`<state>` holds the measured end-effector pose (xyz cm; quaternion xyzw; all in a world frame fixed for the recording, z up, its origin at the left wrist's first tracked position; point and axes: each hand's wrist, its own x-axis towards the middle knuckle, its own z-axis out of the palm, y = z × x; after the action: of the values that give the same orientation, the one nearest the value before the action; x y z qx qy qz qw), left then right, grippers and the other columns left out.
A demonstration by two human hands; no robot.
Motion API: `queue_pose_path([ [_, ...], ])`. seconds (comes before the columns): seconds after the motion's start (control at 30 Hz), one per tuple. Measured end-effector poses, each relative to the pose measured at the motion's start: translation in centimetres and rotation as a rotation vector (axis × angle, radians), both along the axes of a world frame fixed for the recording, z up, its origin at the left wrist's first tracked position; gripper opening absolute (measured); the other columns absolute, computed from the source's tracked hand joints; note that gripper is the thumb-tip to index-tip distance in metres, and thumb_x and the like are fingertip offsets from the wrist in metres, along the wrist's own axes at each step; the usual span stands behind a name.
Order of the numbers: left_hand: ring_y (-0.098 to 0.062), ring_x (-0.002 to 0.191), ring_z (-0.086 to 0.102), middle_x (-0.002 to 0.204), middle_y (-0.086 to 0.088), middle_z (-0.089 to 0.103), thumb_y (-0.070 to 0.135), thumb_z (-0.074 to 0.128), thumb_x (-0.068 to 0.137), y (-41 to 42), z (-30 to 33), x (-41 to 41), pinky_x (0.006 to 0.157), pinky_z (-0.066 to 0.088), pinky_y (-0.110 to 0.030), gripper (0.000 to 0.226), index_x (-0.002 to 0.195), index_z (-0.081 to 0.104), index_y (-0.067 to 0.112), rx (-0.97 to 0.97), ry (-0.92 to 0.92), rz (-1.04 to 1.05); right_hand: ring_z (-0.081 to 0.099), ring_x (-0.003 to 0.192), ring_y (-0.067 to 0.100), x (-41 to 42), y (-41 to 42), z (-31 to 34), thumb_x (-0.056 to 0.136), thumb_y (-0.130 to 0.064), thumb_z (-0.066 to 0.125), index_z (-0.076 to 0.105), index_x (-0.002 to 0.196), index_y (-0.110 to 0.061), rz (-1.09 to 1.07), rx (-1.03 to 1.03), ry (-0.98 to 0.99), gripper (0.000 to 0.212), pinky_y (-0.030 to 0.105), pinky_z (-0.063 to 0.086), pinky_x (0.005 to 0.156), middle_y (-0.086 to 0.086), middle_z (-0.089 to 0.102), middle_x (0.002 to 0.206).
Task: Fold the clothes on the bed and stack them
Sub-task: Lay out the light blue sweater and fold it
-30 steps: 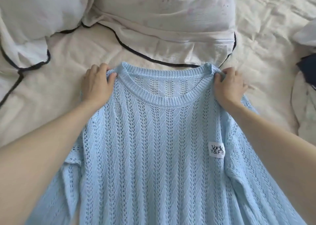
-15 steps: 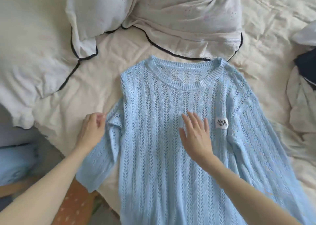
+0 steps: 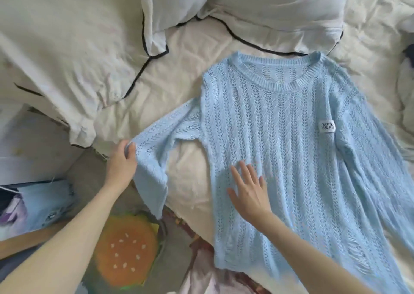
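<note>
Left hand (image 3: 122, 161) pinches the sleeve (image 3: 154, 150); right hand (image 3: 249, 189), fingers straight, presses the sweater (image 3: 280, 141). Best to fold the sleeve straight across, keeping the body pinned flat.

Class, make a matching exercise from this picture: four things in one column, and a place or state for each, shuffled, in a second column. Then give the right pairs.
Column A
1. left hand
2. right hand
3. white label
4. burger cushion

Column B
a. sewn on the sweater's chest
b. lies flat, fingers spread, on the sweater's front
c. grips the sleeve and holds it out sideways
d. below the bed's edge, beside the left forearm

Pairs: 1-c, 2-b, 3-a, 4-d
</note>
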<state>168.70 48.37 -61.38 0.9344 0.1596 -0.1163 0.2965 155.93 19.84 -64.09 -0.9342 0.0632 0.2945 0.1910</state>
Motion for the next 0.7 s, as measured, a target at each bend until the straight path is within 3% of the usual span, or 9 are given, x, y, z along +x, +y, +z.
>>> queue_pose_path([
  [0.13, -0.027, 0.080, 0.043, 0.077, -0.005, 0.046, 0.026, 0.037, 0.101, 5.1, 0.9, 2.4, 0.069, 0.027, -0.035, 0.024, 0.087, 0.045, 0.007, 0.043, -0.065, 0.088, -0.006, 0.147, 0.021, 0.7, 3.5, 0.7, 0.100, -0.041, 0.036, 0.006, 0.152, -0.030, -0.049, -0.007, 0.029, 0.061, 0.048, 0.012, 0.116, -0.001, -0.007, 0.160],
  [0.27, -0.035, 0.085, 0.050, 0.079, -0.011, 0.049, 0.022, 0.043, 0.097, 7.2, 0.5, 5.0, 0.069, 0.032, -0.036, 0.022, 0.082, 0.047, 0.006, 0.064, 0.015, 0.057, -0.005, 0.147, 0.023, 1.1, 5.7, 0.3, 0.100, -0.041, 0.034, 0.007, 0.151, -0.033, -0.051, -0.054, 0.059, 0.059, 0.053, 0.011, 0.114, -0.002, -0.006, 0.160],
  [0.33, -0.038, 0.104, 0.052, 0.103, -0.020, 0.056, 0.014, 0.047, 0.095, 7.1, 0.1, 5.8, 0.081, 0.040, -0.041, 0.016, 0.101, 0.057, 0.003, 0.104, 0.080, 0.005, -0.004, 0.147, 0.023, 1.0, 6.2, -0.1, 0.100, -0.041, 0.033, 0.007, 0.151, -0.032, -0.039, -0.091, 0.061, 0.058, 0.054, 0.011, 0.113, -0.002, -0.003, 0.160],
  [0.37, -0.038, 0.114, 0.047, 0.118, -0.021, 0.052, 0.011, 0.049, 0.093, 6.8, -0.1, 5.7, 0.090, 0.039, -0.043, 0.025, 0.116, 0.055, 0.003, 0.137, 0.101, 0.000, -0.004, 0.147, 0.023, 0.9, 6.3, -0.2, 0.100, -0.040, 0.032, 0.008, 0.151, -0.031, -0.039, -0.100, 0.059, 0.058, 0.055, 0.010, 0.114, -0.002, -0.001, 0.160],
  [0.43, -0.036, 0.122, 0.040, 0.129, -0.022, 0.045, 0.008, 0.052, 0.091, 5.7, -0.4, 4.6, 0.097, 0.036, -0.044, 0.037, 0.127, 0.049, 0.004, 0.140, 0.068, 0.030, -0.003, 0.147, 0.024, 0.7, 6.4, -0.3, 0.101, -0.039, 0.032, 0.010, 0.151, -0.030, -0.064, -0.074, 0.048, 0.056, 0.053, 0.007, 0.114, -0.001, 0.000, 0.160],
  [0.53, -0.032, 0.115, 0.046, 0.123, -0.018, 0.049, 0.003, 0.050, 0.091, 2.3, -0.8, 0.2, 0.094, 0.037, -0.039, 0.030, 0.121, 0.051, 0.003, -0.028, 0.024, 0.043, 0.000, 0.147, 0.024, -0.2, 6.1, 0.0, 0.102, -0.032, 0.032, 0.015, 0.151, -0.026, -0.115, -0.022, 0.024, 0.052, 0.048, 0.007, 0.116, 0.000, 0.003, 0.160],
  [0.63, -0.022, 0.094, 0.053, 0.112, -0.010, 0.055, 0.008, 0.046, 0.095, -1.9, -1.4, -5.4, 0.078, 0.039, -0.030, 0.020, 0.115, 0.051, 0.008, -0.206, 0.188, -0.001, 0.001, 0.148, 0.023, -2.3, 5.3, 0.4, 0.102, -0.023, 0.031, 0.018, 0.151, -0.024, -0.150, 0.001, 0.002, 0.051, 0.044, 0.011, 0.118, 0.001, 0.004, 0.160],
  [0.7, -0.018, 0.092, 0.054, 0.109, -0.005, 0.057, 0.014, 0.045, 0.098, -4.7, -1.9, -9.0, 0.073, 0.037, -0.026, 0.017, 0.114, 0.051, 0.012, -0.314, 0.343, -0.040, 0.003, 0.148, 0.022, -4.1, 4.6, 0.9, 0.101, -0.016, 0.033, 0.021, 0.150, -0.020, -0.210, 0.047, 0.000, 0.051, 0.041, 0.012, 0.119, 0.005, 0.008, 0.160],
])
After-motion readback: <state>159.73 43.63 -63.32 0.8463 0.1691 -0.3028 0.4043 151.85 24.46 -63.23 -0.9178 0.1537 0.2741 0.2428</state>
